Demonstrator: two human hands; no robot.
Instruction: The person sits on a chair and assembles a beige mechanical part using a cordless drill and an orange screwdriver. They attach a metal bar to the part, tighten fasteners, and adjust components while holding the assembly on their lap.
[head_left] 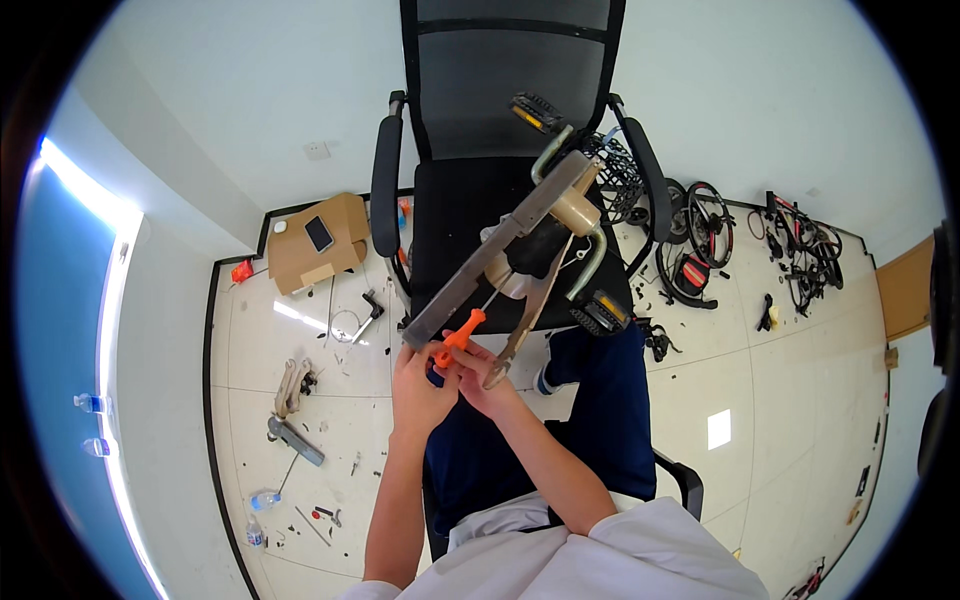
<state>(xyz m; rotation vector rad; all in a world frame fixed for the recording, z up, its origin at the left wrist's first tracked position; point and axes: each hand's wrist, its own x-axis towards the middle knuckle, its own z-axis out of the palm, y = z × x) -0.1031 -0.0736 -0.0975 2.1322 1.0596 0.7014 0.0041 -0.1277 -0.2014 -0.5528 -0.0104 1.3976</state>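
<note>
An orange-handled screwdriver is gripped by the left hand and the right hand together — its shaft is aimed at a bicycle crank assembly resting on a black office chair.

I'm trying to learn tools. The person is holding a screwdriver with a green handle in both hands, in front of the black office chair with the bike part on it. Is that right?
Almost. The head view shows the screwdriver handle is orange, not green. The rest holds: the left hand and right hand both hold it, in front of the black office chair with the bike part on it.
</note>
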